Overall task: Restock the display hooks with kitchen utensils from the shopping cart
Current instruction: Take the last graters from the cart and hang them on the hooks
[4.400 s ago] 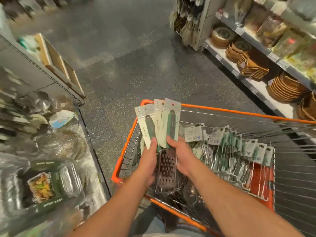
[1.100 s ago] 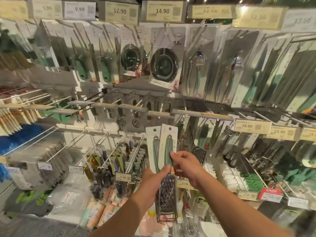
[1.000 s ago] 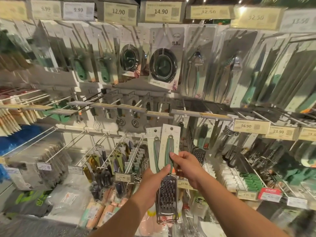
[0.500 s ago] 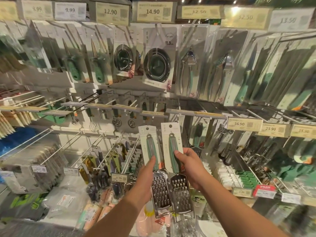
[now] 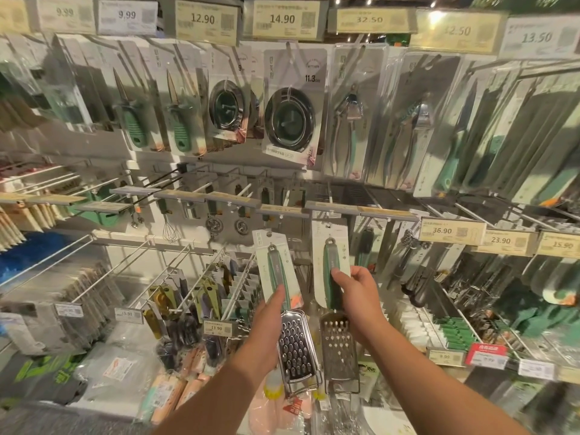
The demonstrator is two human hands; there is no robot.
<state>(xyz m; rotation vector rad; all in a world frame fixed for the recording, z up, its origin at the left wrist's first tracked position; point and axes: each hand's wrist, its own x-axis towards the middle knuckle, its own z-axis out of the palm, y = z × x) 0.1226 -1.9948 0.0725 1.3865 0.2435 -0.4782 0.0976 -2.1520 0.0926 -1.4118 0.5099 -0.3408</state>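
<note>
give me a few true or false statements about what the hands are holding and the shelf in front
1. Each hand holds one carded grater. True: the left hand grips the left grater and the right hand grips the right grater.
2. Both graters have red handles. False: the handles are green.
3. The right grater's card is held higher than the left one's. True.
4. The two graters are stacked flat against each other. False: they are held apart, side by side.
5. The price tag above the round strainer reads 99.90. False: it reads 14.90.
</note>
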